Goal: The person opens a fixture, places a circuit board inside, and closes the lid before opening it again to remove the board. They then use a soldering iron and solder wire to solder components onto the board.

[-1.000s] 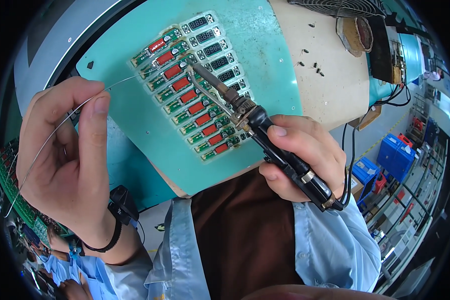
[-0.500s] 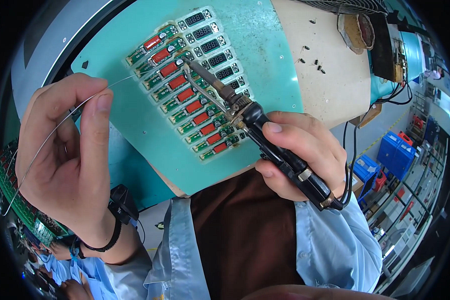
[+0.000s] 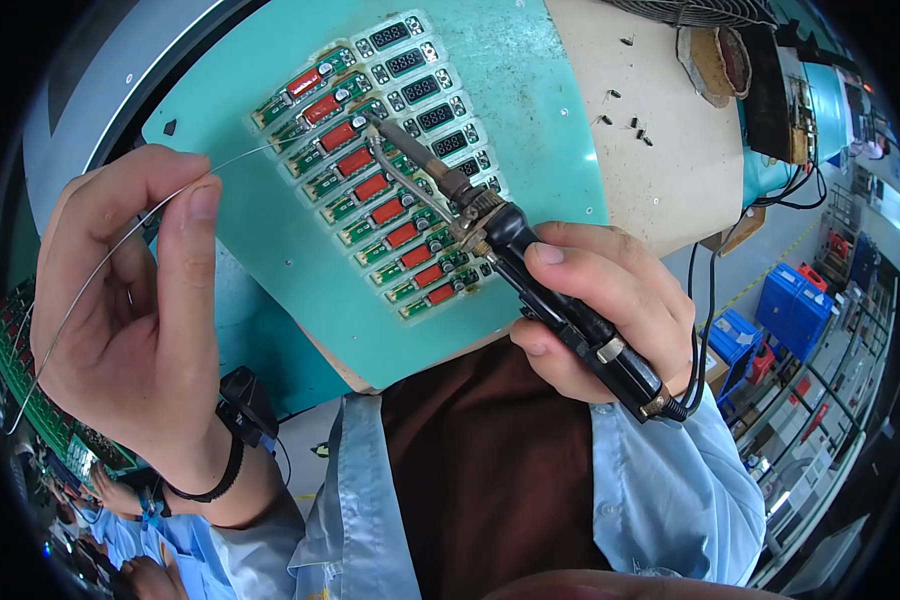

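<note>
Between thumb and forefinger, my left hand (image 3: 135,290) pinches a thin solder wire (image 3: 238,158), whose free end reaches toward the upper boards. My right hand (image 3: 620,310) is closed round the black handle of a soldering iron (image 3: 545,285) with a metal side tube. The iron's tip points up and left and sits over the third board from the top; whether it touches cannot be made out. Slanting rows of small green circuit boards (image 3: 401,236) with red rectangular parts lie beside a column of black digit displays (image 3: 420,90) on a teal mat (image 3: 300,290).
On the beige surface (image 3: 670,190) right of the mat lie several small loose components (image 3: 642,138). A worn brown holder (image 3: 712,65) stands at the upper right. Green boards (image 3: 55,430) are stacked at lower left, near another person's hand (image 3: 115,492). Blue bins (image 3: 790,300) stand farther right.
My left hand and the wire have shifted very slightly left. The soldering iron stays almost in place. The other person's hand at lower left has moved a little.
</note>
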The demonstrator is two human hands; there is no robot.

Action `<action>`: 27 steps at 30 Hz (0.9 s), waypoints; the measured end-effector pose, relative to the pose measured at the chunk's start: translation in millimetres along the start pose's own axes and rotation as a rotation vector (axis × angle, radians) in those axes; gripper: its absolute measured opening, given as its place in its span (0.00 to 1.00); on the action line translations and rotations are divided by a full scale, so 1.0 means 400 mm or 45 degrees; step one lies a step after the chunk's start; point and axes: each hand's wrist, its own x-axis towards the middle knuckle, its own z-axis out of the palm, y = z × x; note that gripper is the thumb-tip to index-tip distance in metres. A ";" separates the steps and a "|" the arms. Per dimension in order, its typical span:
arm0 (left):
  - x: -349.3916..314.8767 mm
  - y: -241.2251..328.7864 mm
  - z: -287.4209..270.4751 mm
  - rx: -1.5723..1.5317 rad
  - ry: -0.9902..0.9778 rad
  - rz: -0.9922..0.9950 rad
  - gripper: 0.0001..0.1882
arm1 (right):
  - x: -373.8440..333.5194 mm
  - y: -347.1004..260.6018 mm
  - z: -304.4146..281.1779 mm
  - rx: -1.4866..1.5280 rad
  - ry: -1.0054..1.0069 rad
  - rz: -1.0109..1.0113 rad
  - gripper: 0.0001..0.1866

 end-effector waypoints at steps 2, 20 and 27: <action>-0.005 -0.001 0.001 -0.010 0.022 -0.009 0.07 | -0.005 0.001 0.014 0.006 0.066 0.004 0.23; -0.025 0.018 -0.002 0.034 -0.016 0.011 0.07 | -0.033 -0.006 0.024 0.018 0.184 0.008 0.22; -0.026 0.010 0.017 0.045 -0.038 0.041 0.06 | -0.039 -0.003 0.011 0.016 0.095 0.005 0.22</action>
